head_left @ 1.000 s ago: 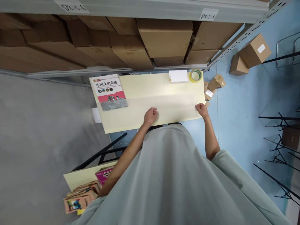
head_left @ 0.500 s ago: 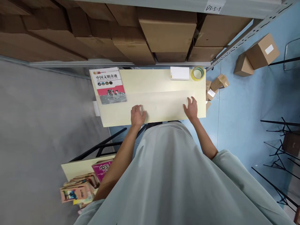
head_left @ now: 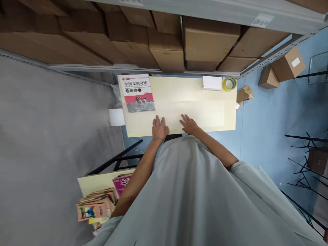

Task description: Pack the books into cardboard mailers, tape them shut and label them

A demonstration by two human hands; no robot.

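Right grip (head_left: 189, 125) moved inward across the worktop (head_left: 179, 89), closer to left grip (head_left: 159, 129), both hands' curled fingers spread open

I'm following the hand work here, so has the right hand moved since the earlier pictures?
Yes. The right hand has moved left along the table, away from the tape roll.

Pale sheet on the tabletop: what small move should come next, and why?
Probably slide the right hand outward along the pale sheet: it is open and close to the left hand, while the sheet's right end is uncovered.
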